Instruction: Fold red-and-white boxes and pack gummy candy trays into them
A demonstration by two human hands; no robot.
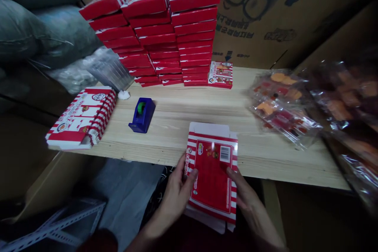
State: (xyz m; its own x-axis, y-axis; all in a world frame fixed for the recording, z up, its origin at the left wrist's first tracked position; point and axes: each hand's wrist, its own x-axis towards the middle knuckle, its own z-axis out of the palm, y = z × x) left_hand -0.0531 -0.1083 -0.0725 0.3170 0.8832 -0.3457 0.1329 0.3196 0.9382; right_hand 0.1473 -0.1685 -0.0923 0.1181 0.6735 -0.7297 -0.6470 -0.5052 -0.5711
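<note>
A flat red-and-white striped carton (213, 171) with a barcode lies over the near edge of the wooden table (265, 153). My left hand (177, 191) grips its left edge, thumb on top. My right hand (246, 201) holds its right edge with the fingers curled under it. The carton's white flaps stick out at the far and near ends.
Three tall stacks of red boxes (165, 35) stand at the back, one small box (221, 75) beside them. A pile of flat cartons (81, 118) lies at left, a blue tape dispenser (142, 115) near it. Plastic bags of toys (283, 104) lie at right. Cardboard boxes (265, 12) stand behind.
</note>
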